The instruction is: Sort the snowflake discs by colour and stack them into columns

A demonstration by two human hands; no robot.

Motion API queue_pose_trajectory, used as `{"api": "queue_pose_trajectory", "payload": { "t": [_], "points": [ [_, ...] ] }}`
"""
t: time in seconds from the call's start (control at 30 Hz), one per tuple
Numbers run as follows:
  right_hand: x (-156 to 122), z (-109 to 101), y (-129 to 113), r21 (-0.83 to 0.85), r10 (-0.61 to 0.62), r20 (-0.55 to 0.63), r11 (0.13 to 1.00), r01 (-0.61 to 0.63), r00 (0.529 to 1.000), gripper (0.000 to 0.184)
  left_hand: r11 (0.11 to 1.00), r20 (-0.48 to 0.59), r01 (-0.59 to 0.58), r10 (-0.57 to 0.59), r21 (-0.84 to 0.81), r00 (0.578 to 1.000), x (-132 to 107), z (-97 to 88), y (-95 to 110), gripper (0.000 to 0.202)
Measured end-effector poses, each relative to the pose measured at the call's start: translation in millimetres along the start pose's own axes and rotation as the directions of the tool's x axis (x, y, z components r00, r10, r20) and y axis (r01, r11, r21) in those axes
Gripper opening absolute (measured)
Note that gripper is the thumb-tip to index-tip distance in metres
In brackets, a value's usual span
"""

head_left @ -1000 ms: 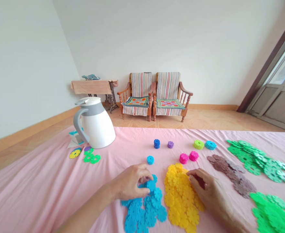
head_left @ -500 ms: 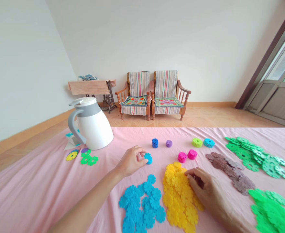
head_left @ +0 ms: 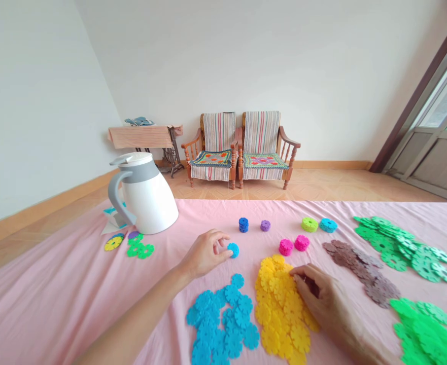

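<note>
A light blue snowflake disc (head_left: 233, 250) sits on the pink cloth at the fingertips of my left hand (head_left: 207, 253). My left thumb is against the disc's near edge, while the index finger is apart above it. Below lies a loose heap of light blue snowflake discs (head_left: 223, 319). My right hand (head_left: 324, 299) rests at the upper right side of a pile of yellow snowflake discs (head_left: 278, 304), its thumb and index finger closed together. Whether a disc is between those fingertips is hidden.
Small stacks stand beyond my hands: dark blue (head_left: 243, 225), purple (head_left: 265, 225), pink (head_left: 286, 247), lime (head_left: 309, 224) and blue (head_left: 328, 225). Brown discs (head_left: 364, 271) and green discs (head_left: 406, 246) spread rightward. A white jug (head_left: 150, 203) stands at left beside several loose discs.
The light blue disc at my left fingertips has tipped from more upright to flatter, coming away from the index finger. My right hand has stayed at the yellow pile.
</note>
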State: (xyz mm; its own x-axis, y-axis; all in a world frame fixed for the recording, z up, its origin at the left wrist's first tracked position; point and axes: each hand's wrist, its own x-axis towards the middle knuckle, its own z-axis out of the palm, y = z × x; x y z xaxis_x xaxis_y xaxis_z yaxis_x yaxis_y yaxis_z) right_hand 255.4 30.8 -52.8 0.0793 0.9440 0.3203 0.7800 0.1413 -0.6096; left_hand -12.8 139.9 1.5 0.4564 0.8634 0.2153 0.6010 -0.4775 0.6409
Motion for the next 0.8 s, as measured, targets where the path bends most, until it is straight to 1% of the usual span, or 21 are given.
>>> {"api": "queue_pose_trajectory", "payload": {
  "t": [0.07, 0.13, 0.2, 0.3, 0.37, 0.43, 0.5, 0.57, 0.7, 0.8],
  "points": [
    [-1, -2, -3, -0.007, 0.002, -0.002, 1.0, -0.002, 1.0, 0.03, 1.0, -0.041, 0.016, -0.016, 0.001, 0.999, -8, -5.4, 0, 0.026],
    [-1, -5, -5, -0.023, 0.0, -0.005, 1.0, 0.0, 1.0, 0.028, 0.999, -0.071, 0.053, -0.054, -0.013, 0.996, -21, -9.6, -1, 0.02],
    [-1, -8, -4, -0.04, -0.014, -0.017, 0.999, 0.013, 1.0, 0.025, 0.997, -0.069, 0.08, -0.081, -0.022, 0.994, -36, -11.1, -3, 0.017],
    [0, -11, -4, -0.049, -0.066, -0.041, 0.997, 0.064, 0.997, 0.024, 0.998, -0.051, 0.061, -0.061, -0.002, 0.997, -56, -9.1, -5, 0.018],
    [0, -12, -6, -0.049, -0.111, -0.051, 0.993, 0.108, 0.993, 0.023, 0.999, -0.056, 0.042, -0.041, 0.021, 0.998, -61, -7.1, -5, 0.021],
    [1, -13, -13, -0.042, -0.153, -0.061, 0.988, 0.151, 0.986, 0.022, 0.998, -0.063, 0.035, -0.032, 0.049, 0.998, -59, -5.8, -7, 0.024],
    [5, -14, -23, -0.038, -0.192, -0.061, 0.981, 0.19, 0.979, 0.022, 0.996, -0.066, 0.034, -0.028, 0.084, 0.997, -50, -4.8, -8, 0.025],
    [13, -13, -36, -0.053, -0.235, -0.025, 0.971, 0.233, 0.972, 0.023, 0.992, -0.078, 0.033, -0.024, 0.119, 0.997, -40, -3.1, -10, 0.027],
    [35, -3, -62, -0.102, -0.297, 0.153, 0.944, 0.314, 0.943, 0.03, 0.986, -0.099, 0.016, 0.0, 0.163, 0.995, -24, 5.5, -10, 0.027],
    [51, 11, -74, -0.16, -0.294, 0.284, 0.924, 0.348, 0.913, 0.033, 0.98, -0.121, -0.029, 0.053, 0.196, 0.991, -22, 13.7, -8, 0.028]
  ]
}}
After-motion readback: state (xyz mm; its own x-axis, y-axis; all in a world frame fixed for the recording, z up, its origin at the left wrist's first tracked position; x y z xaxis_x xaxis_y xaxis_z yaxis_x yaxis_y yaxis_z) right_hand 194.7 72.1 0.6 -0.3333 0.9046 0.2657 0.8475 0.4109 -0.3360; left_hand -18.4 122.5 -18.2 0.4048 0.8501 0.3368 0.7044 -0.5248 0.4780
